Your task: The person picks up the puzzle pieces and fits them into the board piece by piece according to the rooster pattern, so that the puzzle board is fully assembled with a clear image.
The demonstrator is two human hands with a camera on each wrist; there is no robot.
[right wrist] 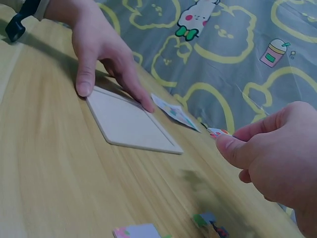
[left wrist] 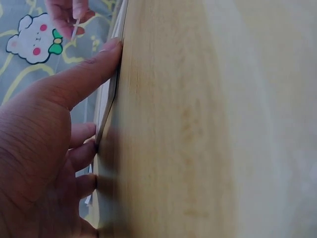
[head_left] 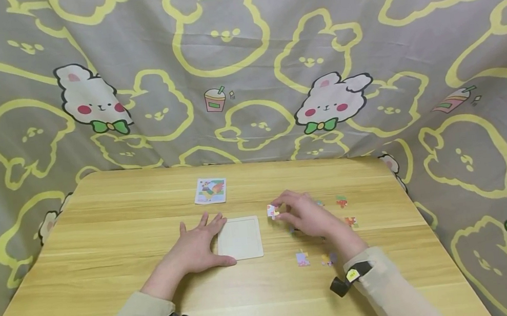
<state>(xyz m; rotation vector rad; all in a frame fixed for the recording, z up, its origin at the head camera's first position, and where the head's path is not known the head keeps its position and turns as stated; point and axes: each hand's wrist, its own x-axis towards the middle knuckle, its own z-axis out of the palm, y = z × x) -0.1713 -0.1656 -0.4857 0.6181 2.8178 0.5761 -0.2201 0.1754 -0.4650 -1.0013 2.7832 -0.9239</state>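
Midway between the desk's point(head_left: 115, 208) side edges, your left hand point(head_left: 199, 247), spread wide, touches the tray point(head_left: 240, 239) along its left side. Your right hand point(head_left: 305, 215) pinches a puzzle piece point(head_left: 271, 210) to the tray's right. Best keep that pinch light, the tray steady, and check orientation against the picture card point(head_left: 210, 191) toward the far edge.
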